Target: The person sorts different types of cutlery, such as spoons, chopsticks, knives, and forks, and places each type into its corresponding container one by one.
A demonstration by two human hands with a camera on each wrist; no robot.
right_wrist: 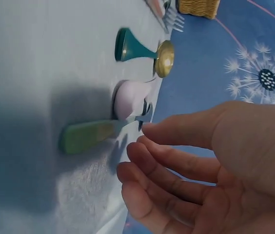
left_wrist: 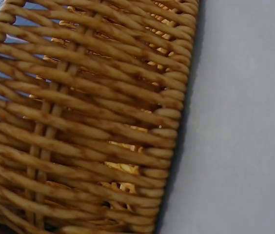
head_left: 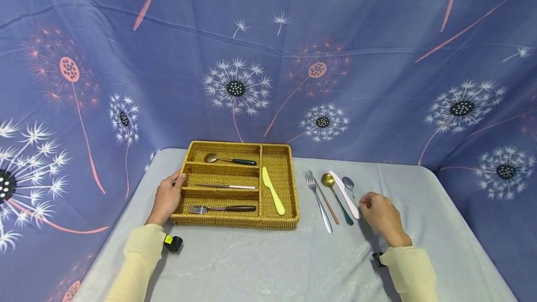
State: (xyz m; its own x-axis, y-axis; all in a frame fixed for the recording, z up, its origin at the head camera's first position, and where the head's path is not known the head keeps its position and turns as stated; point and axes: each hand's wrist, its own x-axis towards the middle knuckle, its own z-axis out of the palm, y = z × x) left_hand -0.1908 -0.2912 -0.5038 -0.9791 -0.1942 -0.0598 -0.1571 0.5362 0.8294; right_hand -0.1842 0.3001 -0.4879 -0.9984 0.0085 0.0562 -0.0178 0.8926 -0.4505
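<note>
My left hand (head_left: 167, 199) grips the left wall of a wicker cutlery tray (head_left: 235, 222); the left wrist view shows the tray's woven side (left_wrist: 93, 117) close up. My right hand (head_left: 382, 216) hovers by a spoon (head_left: 347, 182) with a dull bowl, its fingers loosely bent and nothing seen between them. In the right wrist view that spoon's green handle end (right_wrist: 86, 136) lies just beyond the thumb and fingertips, apparently apart from them. Beside it lie a white-handled knife (head_left: 345, 195) and a gold spoon (head_left: 327, 180) with a green handle.
Further left lie a brown stick-like utensil (head_left: 329, 205) and a silver fork (head_left: 320, 206). The tray's compartments hold a dark-handled spoon (head_left: 243, 162), thin chopstick-like sticks (head_left: 226, 186), a black-handled fork (head_left: 239, 208) and a yellow knife (head_left: 274, 195). Patterned cloth (head_left: 268, 36) hangs behind the table.
</note>
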